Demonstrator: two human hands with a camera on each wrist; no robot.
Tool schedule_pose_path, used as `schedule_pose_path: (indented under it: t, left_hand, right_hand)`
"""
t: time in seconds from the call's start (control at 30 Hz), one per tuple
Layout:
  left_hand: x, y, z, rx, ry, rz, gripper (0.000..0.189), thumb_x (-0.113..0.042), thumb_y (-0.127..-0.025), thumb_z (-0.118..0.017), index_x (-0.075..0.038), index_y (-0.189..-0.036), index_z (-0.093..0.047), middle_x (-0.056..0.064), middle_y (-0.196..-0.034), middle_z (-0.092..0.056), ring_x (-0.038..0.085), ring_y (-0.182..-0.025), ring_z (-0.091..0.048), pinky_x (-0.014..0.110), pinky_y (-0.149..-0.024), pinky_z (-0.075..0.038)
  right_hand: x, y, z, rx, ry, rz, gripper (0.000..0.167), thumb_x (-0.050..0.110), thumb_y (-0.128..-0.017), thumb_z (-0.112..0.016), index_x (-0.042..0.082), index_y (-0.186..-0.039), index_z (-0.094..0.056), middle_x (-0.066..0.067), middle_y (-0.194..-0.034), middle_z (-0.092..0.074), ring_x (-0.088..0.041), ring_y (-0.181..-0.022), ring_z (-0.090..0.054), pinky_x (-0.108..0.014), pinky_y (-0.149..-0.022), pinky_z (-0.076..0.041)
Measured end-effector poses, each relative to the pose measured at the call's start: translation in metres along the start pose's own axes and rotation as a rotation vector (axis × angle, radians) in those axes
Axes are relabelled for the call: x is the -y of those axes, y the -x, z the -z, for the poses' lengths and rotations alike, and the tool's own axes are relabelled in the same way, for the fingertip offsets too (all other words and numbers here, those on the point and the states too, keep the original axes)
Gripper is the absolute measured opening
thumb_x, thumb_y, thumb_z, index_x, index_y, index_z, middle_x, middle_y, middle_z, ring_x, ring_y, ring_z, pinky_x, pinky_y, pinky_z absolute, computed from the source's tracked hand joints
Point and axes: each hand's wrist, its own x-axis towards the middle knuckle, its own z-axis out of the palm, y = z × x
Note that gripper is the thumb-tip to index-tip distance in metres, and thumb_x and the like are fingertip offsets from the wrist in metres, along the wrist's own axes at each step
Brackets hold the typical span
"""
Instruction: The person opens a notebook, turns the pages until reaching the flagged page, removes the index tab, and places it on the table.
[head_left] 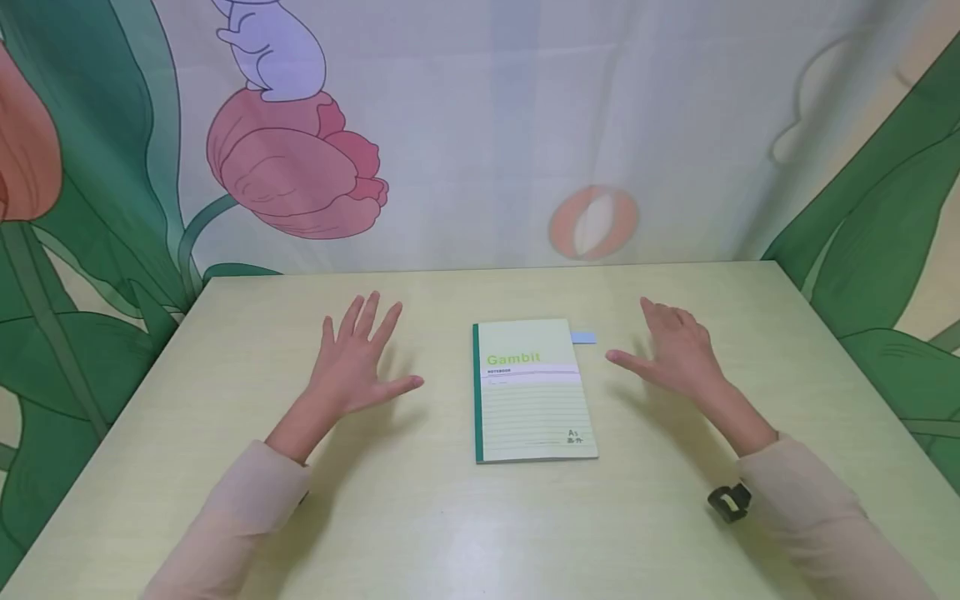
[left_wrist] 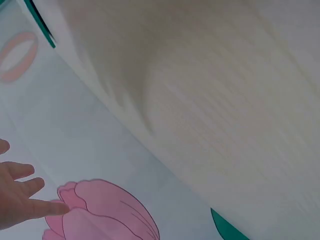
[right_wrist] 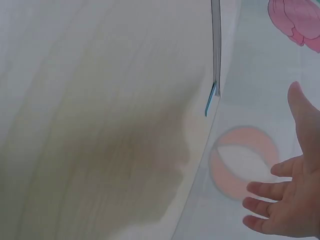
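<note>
A closed notebook [head_left: 528, 417] with a pale green cover, a dark green spine and the word Gambit lies flat on the table [head_left: 420, 517]. From its right edge, near the top, sticks out a small blue tab [head_left: 583, 337]. To the left of the notebook my left hand [head_left: 351, 367] hovers with fingers spread, holding nothing. On the other side my right hand [head_left: 678, 350] is held over the table, thumb pointing toward the notebook, also holding nothing. The right wrist view shows the notebook's page edge [right_wrist: 216, 50] and the right hand [right_wrist: 290, 190] with fingers extended.
Behind the table hangs a printed curtain [head_left: 465, 142] with a pink flower and green leaves, meeting the table's far edge. A black wrist camera mount [head_left: 729, 503] sits below the right sleeve [head_left: 802, 492]. Both hands cast shadows on the tabletop.
</note>
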Motion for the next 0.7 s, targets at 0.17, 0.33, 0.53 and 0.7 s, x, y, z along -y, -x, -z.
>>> schedule_pose_path:
  t: [0.17, 0.33, 0.53, 0.7]
  left_hand:
    - [-0.01, -0.007, -0.008, 0.016, 0.011, -0.065, 0.096, -0.066, -0.072, -0.056, -0.013, -0.145, -0.022, 0.017, -0.145, -0.023, 0.036, -0.133, -0.015, 0.064, -0.098, -0.015]
    - [-0.02, -0.014, -0.014, 0.049, 0.034, -0.131, 0.097, -0.066, -0.071, -0.058, -0.013, -0.145, -0.024, 0.016, -0.144, -0.025, 0.037, -0.131, -0.02, 0.063, -0.097, -0.021]
    - [-0.03, -0.02, -0.022, 0.147, 0.063, -0.162, 0.1, -0.066, -0.069, -0.061, -0.015, -0.146, -0.022, 0.013, -0.148, -0.018, 0.035, -0.133, -0.017, 0.062, -0.097, -0.021]
    - [-0.037, -0.023, -0.029, 0.24, 0.088, -0.185, 0.103, -0.067, -0.068, -0.062, -0.016, -0.147, -0.019, 0.01, -0.15, -0.012, 0.033, -0.135, -0.013, 0.062, -0.099, -0.019]
  right_hand:
    - [0.009, -0.001, -0.005, 0.039, -0.078, 0.03, 0.093, 0.052, -0.078, -0.063, -0.005, -0.141, -0.024, -0.03, -0.135, -0.029, -0.047, -0.122, -0.024, -0.061, -0.094, -0.021]
    - [0.013, -0.006, -0.014, 0.103, -0.132, 0.058, 0.092, 0.048, -0.077, -0.066, -0.004, -0.141, -0.024, -0.027, -0.138, -0.027, -0.045, -0.125, -0.022, -0.063, -0.094, -0.021]
    - [0.016, -0.011, -0.027, 0.205, -0.16, 0.068, 0.095, 0.051, -0.078, -0.064, -0.005, -0.141, -0.021, -0.027, -0.143, -0.018, -0.044, -0.13, -0.013, -0.065, -0.095, -0.017]
    - [0.017, -0.016, -0.036, 0.276, -0.15, 0.068, 0.1, 0.058, -0.078, -0.059, -0.004, -0.143, -0.016, -0.025, -0.146, -0.011, -0.042, -0.133, -0.005, -0.068, -0.094, -0.013]
